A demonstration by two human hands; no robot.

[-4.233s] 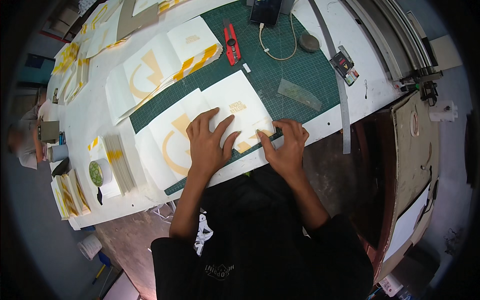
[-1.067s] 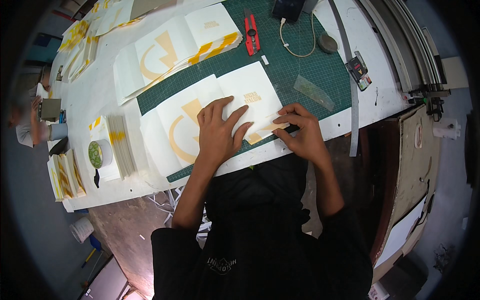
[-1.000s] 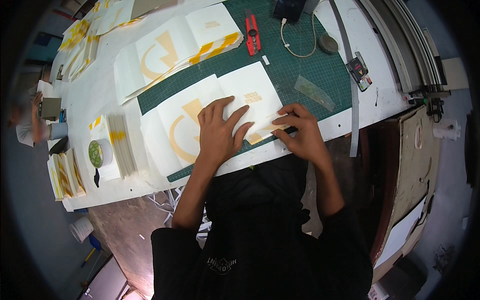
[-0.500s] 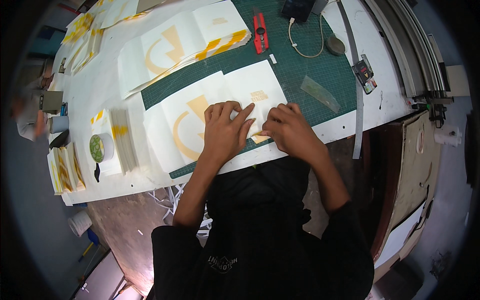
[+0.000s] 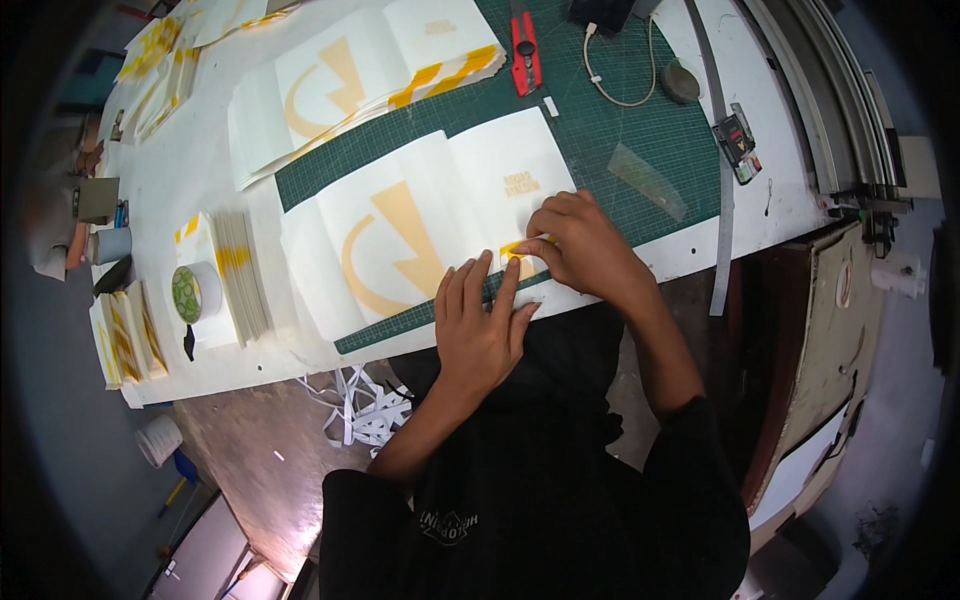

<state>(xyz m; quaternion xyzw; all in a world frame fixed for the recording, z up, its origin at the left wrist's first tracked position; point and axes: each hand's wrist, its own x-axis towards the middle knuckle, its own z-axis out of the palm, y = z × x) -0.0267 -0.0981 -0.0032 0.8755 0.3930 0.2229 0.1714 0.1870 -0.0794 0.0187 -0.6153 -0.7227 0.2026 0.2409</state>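
A white folded paper sheet (image 5: pixel 490 165) with pale orange print lies on the green cutting mat (image 5: pixel 640 115) in front of me. At its near edge is a small yellow flap (image 5: pixel 511 252). My right hand (image 5: pixel 592 250) is closed, thumb and fingers pinching at this flap. My left hand (image 5: pixel 478 325) lies with fingers spread across the sheet's near edge, holding nothing. Its index fingertip touches beside the flap. Whether the flap is folded paper or a stuck-on strip, I cannot tell.
Similar printed sheets (image 5: pixel 370 60) are stacked beyond. A red cutter (image 5: pixel 523 55), clear plastic strip (image 5: pixel 646 182) and steel ruler (image 5: pixel 722 240) lie to the right. A tape roll (image 5: pixel 196 292) sits on folded papers (image 5: pixel 235 260) at left. Another person (image 5: pixel 55 225) is at the far left.
My left hand has slid toward me, off the middle of the sheet to its near edge, spreading its fingers. My right hand has shifted slightly; more yellow shows at the flap.
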